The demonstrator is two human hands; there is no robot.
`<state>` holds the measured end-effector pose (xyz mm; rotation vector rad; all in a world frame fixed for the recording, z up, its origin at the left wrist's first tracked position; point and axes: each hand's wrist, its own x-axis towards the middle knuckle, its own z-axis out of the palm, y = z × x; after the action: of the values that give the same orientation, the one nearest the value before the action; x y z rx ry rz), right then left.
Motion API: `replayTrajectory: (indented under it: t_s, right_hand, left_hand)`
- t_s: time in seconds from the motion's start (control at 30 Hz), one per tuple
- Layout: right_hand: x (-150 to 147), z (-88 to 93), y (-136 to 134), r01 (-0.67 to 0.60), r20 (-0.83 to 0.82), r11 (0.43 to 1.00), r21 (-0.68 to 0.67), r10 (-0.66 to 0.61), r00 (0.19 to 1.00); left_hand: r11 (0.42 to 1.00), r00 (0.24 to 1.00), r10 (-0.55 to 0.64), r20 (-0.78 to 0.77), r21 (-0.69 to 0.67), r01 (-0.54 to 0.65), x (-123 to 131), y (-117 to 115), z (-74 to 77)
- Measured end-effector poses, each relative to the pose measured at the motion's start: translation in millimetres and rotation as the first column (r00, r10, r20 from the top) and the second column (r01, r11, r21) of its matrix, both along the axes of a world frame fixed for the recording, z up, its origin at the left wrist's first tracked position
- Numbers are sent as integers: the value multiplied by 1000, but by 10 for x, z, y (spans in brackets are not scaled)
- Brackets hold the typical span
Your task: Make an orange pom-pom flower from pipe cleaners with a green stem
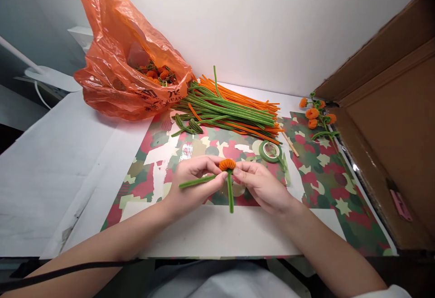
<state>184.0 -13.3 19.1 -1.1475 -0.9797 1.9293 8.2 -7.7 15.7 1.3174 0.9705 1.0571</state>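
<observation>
I have a small, domed orange flower head of fuzzy pipe cleaner (227, 165) between both hands, to the left of the flat green tape roll with a white core (262, 152) and nearer me. My left hand (193, 178) pinches it between thumb and fingers, just where the fuzzy green stem pointing down towards me (230, 196) meets the head. A second fuzzy green length (195, 182) runs leftward across that hand. The thumb and fingertips of my right hand (263, 185) are closed at the head's right edge; exactly how much they catch is hidden.

The step looks like shaping the join under the head. I'd do best holding the base firmly with my left hand and working with small, light right-hand pinches, so the orange loops aren't crushed and the stem doesn't twist.

For moving, the easier side is nearer me than the roll, over the flat white paper sheet (224, 234); the table's front edge limits it. Beyond the roll and leftward, the thick bundle of green and orange pipe cleaners (234, 108) blocks reach. A thin wooden stick (290, 145) lies just right of the roll, and farther right stands a brown cardboard wall (390, 108).
</observation>
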Motion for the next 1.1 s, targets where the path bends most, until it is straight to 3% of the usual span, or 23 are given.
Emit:
replayTrajectory:
  t_s: [0.13, 0.23, 0.37, 0.53, 0.67, 0.8, 0.93, 1.1]
  right_hand:
    - [18, -15, -3, 28, -16, 999, -45, -29, 999]
    - [12, -11, 0, 146, 129, 980, 135, -164, 978]
    - [-6, 8, -1, 165, 299, 861, 480, -338, 893]
    - [-50, 8, -17, 94, 401, 803, 589, -391, 829]
    - [-62, -18, -23, 99, 417, 814, 573, -393, 820]
    - [-56, -40, -32, 124, 270, 869, 480, -280, 921]
    - [-52, -57, -38, 124, 218, 816, 565, -293, 931]
    - [-62, -103, -42, 120, 193, 775, 620, -299, 934]
  left_hand:
    - [998, 999, 32, 26, -52, -31, -7, 20, 21]
    - [971, 996, 49, 72, -238, -31, -19, 64, 10]
    - [899, 972, 13, 233, -429, 90, -36, 109, -39]
    - [848, 955, -44, 292, -494, 190, -34, 103, -56]
    - [854, 959, -69, 275, -481, 199, -27, 92, -41]
    - [898, 963, -85, 257, -399, 186, -30, 98, -7]
    - [973, 980, -105, 168, -186, 136, -34, 92, 30]
    - [995, 988, -68, 139, -62, 77, -19, 65, 8]
